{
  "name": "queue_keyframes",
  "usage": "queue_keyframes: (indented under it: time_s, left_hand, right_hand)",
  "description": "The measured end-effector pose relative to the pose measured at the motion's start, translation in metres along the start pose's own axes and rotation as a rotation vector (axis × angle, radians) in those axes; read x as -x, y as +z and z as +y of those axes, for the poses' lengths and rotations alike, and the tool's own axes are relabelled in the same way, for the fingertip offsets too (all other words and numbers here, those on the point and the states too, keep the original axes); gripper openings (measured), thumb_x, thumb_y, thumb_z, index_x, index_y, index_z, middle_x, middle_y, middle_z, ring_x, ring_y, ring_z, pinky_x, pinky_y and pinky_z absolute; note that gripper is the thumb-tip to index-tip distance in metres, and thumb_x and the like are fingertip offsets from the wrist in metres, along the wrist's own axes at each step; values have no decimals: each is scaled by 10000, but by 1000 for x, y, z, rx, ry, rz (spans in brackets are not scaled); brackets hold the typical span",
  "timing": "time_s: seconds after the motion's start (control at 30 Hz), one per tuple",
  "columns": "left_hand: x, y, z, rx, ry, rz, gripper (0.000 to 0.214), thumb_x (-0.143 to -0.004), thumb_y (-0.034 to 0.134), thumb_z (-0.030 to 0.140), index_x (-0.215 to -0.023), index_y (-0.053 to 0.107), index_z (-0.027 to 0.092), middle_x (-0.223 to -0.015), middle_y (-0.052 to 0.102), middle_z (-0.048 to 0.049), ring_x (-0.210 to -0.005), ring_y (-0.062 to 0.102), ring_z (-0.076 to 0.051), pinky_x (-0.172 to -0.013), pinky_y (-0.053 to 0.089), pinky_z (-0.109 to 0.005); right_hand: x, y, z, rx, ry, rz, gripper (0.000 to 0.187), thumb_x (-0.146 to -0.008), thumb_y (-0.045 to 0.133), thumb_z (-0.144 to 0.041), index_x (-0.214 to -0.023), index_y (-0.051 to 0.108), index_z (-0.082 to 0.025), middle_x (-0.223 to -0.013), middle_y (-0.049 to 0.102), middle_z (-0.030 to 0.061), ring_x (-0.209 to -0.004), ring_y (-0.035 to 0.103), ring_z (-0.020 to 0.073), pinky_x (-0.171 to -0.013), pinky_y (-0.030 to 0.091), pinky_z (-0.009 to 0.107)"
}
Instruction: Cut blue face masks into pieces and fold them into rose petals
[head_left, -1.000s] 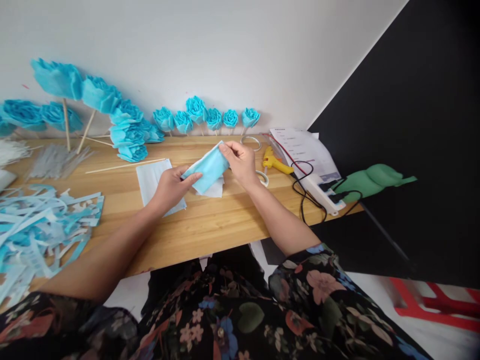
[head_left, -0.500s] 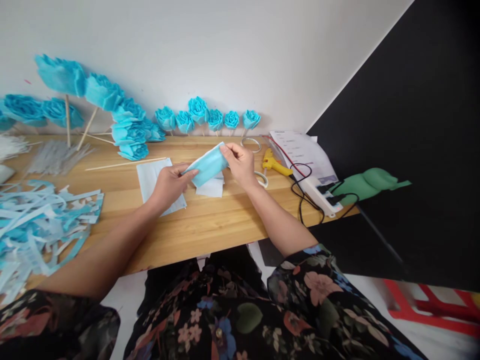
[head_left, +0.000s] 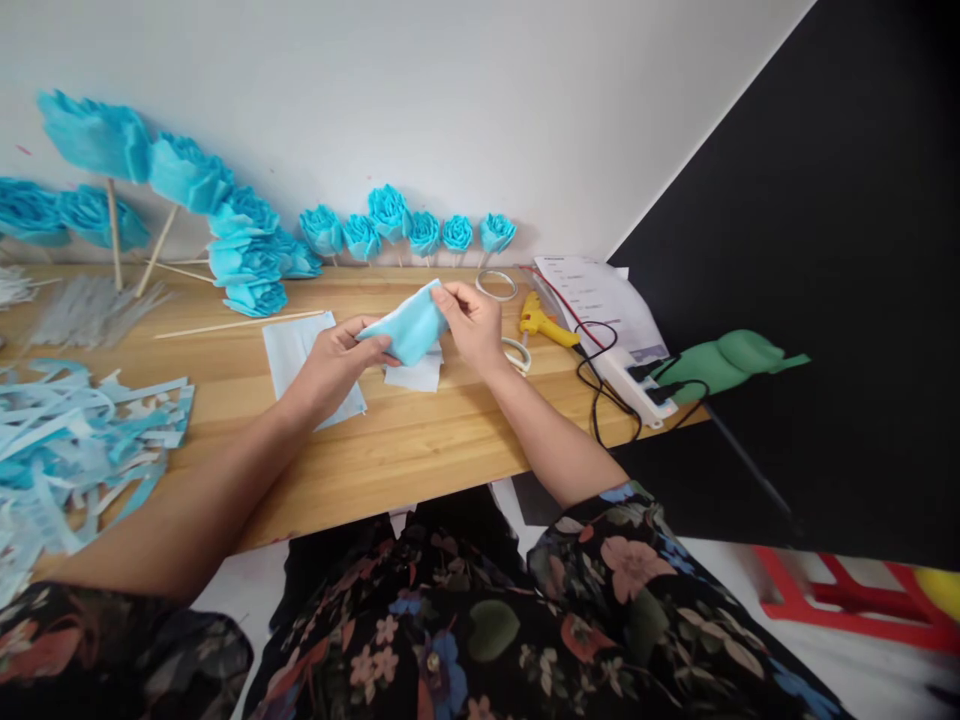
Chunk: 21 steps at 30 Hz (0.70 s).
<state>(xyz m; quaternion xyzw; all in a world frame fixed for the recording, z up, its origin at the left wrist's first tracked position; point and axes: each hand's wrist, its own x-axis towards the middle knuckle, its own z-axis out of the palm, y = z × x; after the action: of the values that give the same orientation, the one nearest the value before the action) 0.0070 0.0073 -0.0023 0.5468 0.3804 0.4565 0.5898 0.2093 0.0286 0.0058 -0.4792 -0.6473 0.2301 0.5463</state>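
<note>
Between my two hands, a piece of light blue mask-like fabric is held up above the table, tilted and slightly bent. My left hand pinches its left end between thumb and fingers. At its upper right corner, my right hand grips it the same way. A flat pale blue sheet lies under my left hand and is partly covered by it. Smaller pale pieces rest on the table just below the held fabric. White-handled scissors lie beside my right wrist, mostly hidden by it.
Several blue fabric flowers on sticks line the wall. Cut blue and white strips are heaped on the left, near grey wire-like stems. To the right are a yellow glue gun, a tape roll, papers and a power strip.
The fabric has gone from fairly flat to bent and softly folded, with my left hand a little more under its end. The whole view has shifted slightly.
</note>
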Motion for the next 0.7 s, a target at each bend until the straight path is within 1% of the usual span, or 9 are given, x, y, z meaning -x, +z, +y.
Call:
queue_keyframes:
  time_s: [0.1,0.2,0.3,0.47,0.7]
  left_hand:
    - [4,3,7,-77,19,-27,424,-687,841,503,-881,670,167,-785,721,-38,-699,692,-180,-705,566,-301]
    - [5,4,11,-176,26,-44,435,-649,873,516,-805,654,174,-725,693,-17,-671,667,-168,-673,554,-279]
    - [5,5,13,-234,4,-64,431,-647,868,529,-720,634,175,-687,674,-15,-646,644,-155,-660,543,-270]
    - [6,4,16,-293,13,-70,408,-686,829,549,-681,636,190,-681,677,-23,-654,631,-165,-661,536,-281]
    - [7,4,12,-292,43,-65,366,-715,804,525,-671,622,210,-674,655,-17,-665,618,-170,-676,531,-288]
  right_hand:
    - [2,2,-1,1,-9,-39,504,-898,548,-659,-806,675,-181,-707,571,-1,-675,479,121,-625,378,258]
    - [4,4,-3,8,-29,-83,508,-899,547,-657,-806,683,-177,-707,580,-2,-676,482,119,-637,384,256]
    - [5,5,-4,-6,-44,-107,506,-902,548,-652,-802,686,-176,-696,579,-6,-665,478,115,-635,383,254]
    - [6,6,-3,-16,-21,-127,500,-909,546,-645,-820,697,-177,-698,580,-5,-663,481,114,-620,379,251]
    - [6,6,-3,-23,-20,-140,491,-910,546,-638,-837,704,-179,-719,588,-1,-676,489,117,-620,386,251]
